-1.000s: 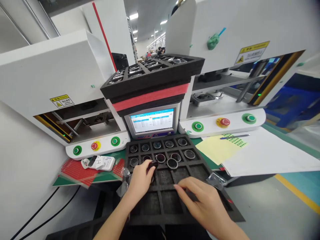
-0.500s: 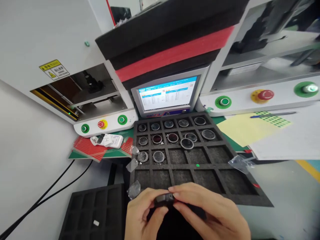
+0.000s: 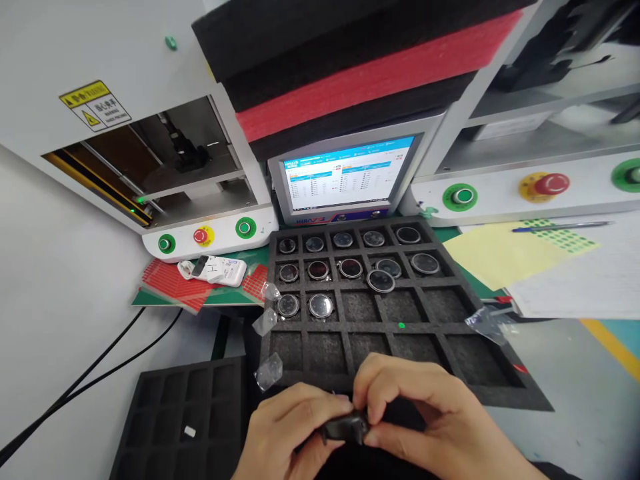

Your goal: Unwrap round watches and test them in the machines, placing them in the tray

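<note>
Operator: How do my hands compare with a second ago?

Inspector: Apart then, together now. Your left hand (image 3: 295,427) was pinching a dark piece over the foam tray (image 3: 530,399), your right hand (image 3: 425,413) open above it. Both are now clamped by fingertips and thumbs on a black piece (image 3: 347,427), just off the tray's near edge, nearer its left corner than its right.

Operator: Any change in grip this last half second?

Inspector: Yes. Your right fingers, straighter then, are now bent over the piece's right end.

Operator: And the tray?

Inspector: Unchanged over that half second. Round pieces (image 3: 321,306) occupy the two far rows and two compartments at the third row's left end, which your left arm largely hid a second ago. One loose disc (image 3: 381,281) overlaps its neighbour, resting across the second row's near divider.
</note>
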Demonstrator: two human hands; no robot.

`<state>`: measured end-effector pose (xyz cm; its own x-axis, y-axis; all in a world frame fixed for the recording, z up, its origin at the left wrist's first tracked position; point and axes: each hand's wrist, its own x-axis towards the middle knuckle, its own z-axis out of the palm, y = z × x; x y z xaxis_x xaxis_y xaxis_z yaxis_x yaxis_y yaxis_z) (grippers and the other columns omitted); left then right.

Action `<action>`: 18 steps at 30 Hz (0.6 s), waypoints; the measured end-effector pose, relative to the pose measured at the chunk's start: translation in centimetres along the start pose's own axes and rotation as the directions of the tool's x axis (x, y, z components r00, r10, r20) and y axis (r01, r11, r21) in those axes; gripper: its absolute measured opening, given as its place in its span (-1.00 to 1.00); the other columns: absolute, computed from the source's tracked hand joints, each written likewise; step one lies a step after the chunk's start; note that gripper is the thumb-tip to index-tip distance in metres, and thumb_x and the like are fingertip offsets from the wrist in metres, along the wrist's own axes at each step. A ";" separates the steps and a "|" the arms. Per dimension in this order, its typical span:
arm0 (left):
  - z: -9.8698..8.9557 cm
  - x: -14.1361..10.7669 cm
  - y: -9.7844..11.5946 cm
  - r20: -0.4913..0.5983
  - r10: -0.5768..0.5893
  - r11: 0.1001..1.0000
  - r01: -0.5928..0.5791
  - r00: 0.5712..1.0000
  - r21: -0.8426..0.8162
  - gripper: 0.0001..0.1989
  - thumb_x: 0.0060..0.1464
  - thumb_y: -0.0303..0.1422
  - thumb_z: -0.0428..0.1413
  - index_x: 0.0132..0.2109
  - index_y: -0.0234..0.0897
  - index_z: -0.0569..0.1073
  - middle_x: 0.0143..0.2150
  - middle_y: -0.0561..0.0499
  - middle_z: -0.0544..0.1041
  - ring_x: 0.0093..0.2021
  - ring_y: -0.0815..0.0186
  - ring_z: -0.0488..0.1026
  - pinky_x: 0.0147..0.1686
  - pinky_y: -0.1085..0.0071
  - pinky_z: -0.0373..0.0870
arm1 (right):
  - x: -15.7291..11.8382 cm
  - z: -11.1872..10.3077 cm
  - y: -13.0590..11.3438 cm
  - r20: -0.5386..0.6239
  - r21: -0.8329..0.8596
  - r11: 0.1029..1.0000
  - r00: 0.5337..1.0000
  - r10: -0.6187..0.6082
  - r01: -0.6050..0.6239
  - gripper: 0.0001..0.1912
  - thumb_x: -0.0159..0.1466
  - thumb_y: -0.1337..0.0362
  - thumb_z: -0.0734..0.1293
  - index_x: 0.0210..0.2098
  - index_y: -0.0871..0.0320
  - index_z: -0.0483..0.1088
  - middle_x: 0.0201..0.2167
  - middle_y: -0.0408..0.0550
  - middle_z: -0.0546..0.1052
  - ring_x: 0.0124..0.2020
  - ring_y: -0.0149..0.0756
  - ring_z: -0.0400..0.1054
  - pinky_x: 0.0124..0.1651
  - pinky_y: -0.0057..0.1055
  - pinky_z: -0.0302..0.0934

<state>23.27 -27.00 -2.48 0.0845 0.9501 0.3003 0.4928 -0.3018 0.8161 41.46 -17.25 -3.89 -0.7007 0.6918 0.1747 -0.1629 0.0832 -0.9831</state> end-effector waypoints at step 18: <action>0.2 -0.1 -0.2 -0.014 -0.044 0.999 0.043 0.999 -0.012 -0.74 0.24 -0.48 0.13 0.05 -0.19 0.51 -0.21 -0.02 0.63 -0.24 0.40 0.61 -0.17 0.66 0.50 | -0.4 0.7 0.4 -0.136 -0.285 0.897 0.912 -0.386 0.337 -0.81 0.18 0.56 0.45 -0.30 0.16 0.53 -0.32 -0.03 0.65 -0.39 -0.34 0.56 -0.31 -0.55 0.48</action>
<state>23.31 -27.00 -2.80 0.0508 0.9611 0.2714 0.4857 -0.2613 0.8342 41.21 -18.03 -4.28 -0.4821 0.6966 0.5313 -0.1839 0.5125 -0.8388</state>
